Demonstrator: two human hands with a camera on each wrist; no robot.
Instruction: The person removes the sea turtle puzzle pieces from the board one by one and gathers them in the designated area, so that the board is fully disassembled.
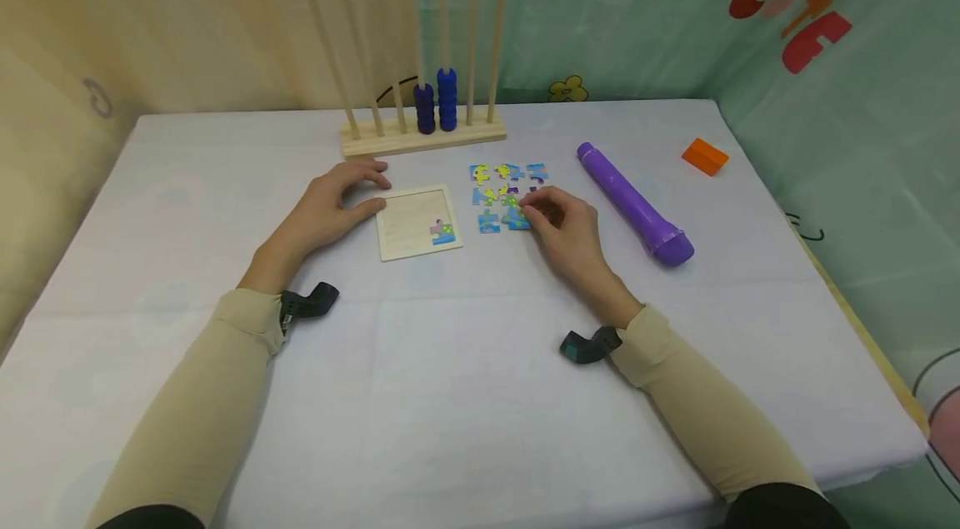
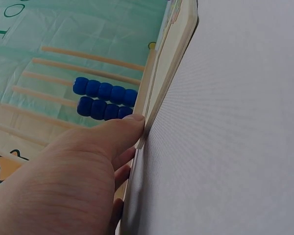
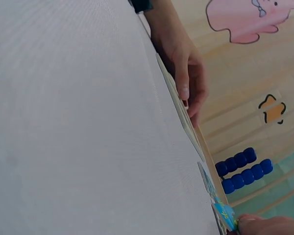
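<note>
A square wooden puzzle tray (image 1: pixel 408 221) lies on the white tablecloth, with joined pink, green and blue pieces (image 1: pixel 442 232) in its near right corner. My left hand (image 1: pixel 330 200) rests at its left side, the thumb (image 2: pixel 130 128) touching the tray's edge and the fingers spread loosely beyond it. Several loose jigsaw pieces (image 1: pixel 488 222) lie to the right of the tray. Over them, my right hand (image 1: pixel 570 236) pinches a blue puzzle piece (image 3: pixel 226 213) between thumb and fingers; the piece looks tilted up in the right wrist view. The fingers partly hide the pieces beneath.
Behind the tray stands a wooden counting rack (image 1: pixel 423 139) with upright rods and dark blue beads (image 1: pixel 447 100) on two of them. A purple microphone-shaped stick (image 1: pixel 636 204) lies right of my right hand. Farther right sits an orange block (image 1: pixel 705 156). A printed curtain hangs behind the table.
</note>
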